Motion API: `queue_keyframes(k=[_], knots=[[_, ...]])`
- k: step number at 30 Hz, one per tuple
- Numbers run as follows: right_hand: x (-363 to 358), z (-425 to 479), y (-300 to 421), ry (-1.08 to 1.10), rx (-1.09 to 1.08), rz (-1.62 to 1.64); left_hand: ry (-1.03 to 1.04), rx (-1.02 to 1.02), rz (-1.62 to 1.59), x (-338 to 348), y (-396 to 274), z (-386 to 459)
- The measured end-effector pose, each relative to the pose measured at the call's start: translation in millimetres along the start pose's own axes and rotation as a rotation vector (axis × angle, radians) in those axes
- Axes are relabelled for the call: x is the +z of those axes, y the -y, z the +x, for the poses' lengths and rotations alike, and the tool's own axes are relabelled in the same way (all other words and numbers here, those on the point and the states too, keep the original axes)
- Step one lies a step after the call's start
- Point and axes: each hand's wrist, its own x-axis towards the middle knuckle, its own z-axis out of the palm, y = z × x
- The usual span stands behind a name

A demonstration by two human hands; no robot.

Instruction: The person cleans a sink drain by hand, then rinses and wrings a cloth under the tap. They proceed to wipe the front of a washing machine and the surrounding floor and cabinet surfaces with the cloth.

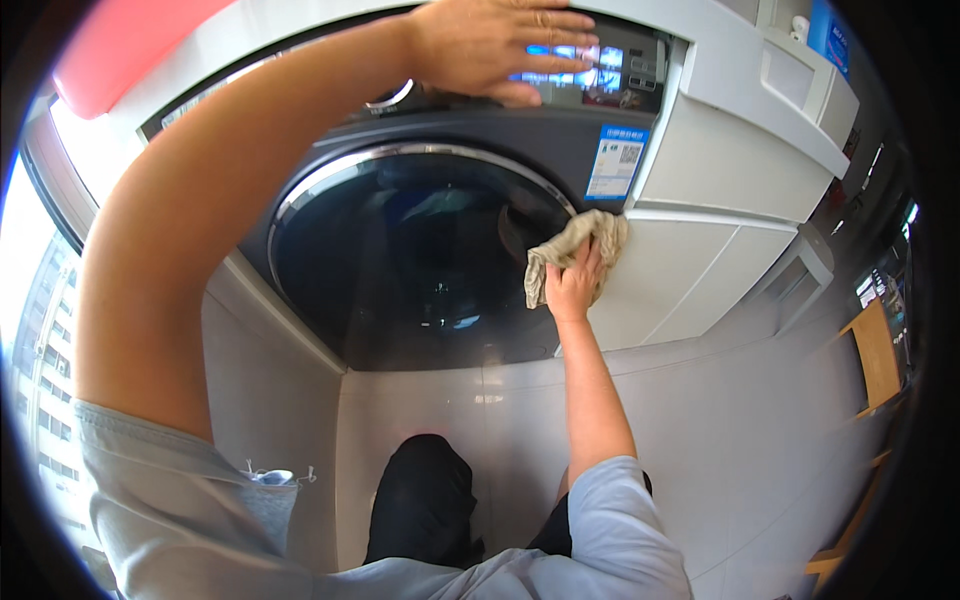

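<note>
A dark front-loading washing machine (480,124) stands before me under a white counter, its round glass door (405,247) framed by a chrome ring. My right hand (574,285) presses a crumpled beige cloth (611,229) at the door's right edge, beside the white cabinet. Raised at the top, my left hand (502,49) has its fingers spread in front of the lit control panel (611,67); whether it touches the panel is unclear. The control knob (394,94) is partly covered by my left arm. A blue-and-white label (617,161) bearing writing is stuck above the cloth.
White cabinet doors (690,270) adjoin the machine on the right, with a grey stool (806,262) beyond. A red rounded object (127,52) is at upper left, above a window (45,337). Wooden furniture (874,360) stands far right. Pale tiles (675,450) cover the floor.
</note>
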Motion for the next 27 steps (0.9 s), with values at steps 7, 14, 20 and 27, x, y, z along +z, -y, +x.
queue_keyframes(k=[7,14,20,27], knots=[[48,-117,-39,0.177,0.346,0.160,-0.173,0.104,-0.124,8,-11,8],[11,23,35,-0.165,-0.096,0.061,-0.134,0.066,-0.193,5,-36,18],[33,-30,7,-0.206,0.164,0.104,-0.052,-0.011,-0.101,-7,-45,25],[74,-138,-43,0.013,0.302,0.242,-0.074,-0.041,-0.110,7,-58,41]])
